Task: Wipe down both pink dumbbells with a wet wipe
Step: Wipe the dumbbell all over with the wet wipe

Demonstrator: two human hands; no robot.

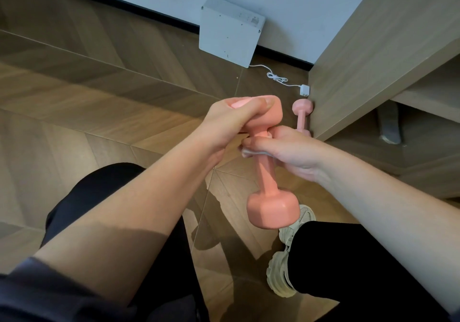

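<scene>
Nearest the camera are two knees in black trousers and a pale chunky shoe (288, 254) planted on the herringbone wood floor (99, 112). Above them one pink dumbbell (272, 208) is held in the air, tilted, its lower head over the shoe. The right hand (286, 152) curls round the handle with a white wet wipe (251, 153) pressed under its fingers (only a crumpled edge shows). The left hand (231, 120) grips the upper head, fingers wrapped over it. Further off, the second dumbbell (302, 115) lies on the floor against a wooden cabinet (373, 48). Beyond it a white cable (276, 76) runs to a flat white box (227, 33) leaning on the wall.
</scene>
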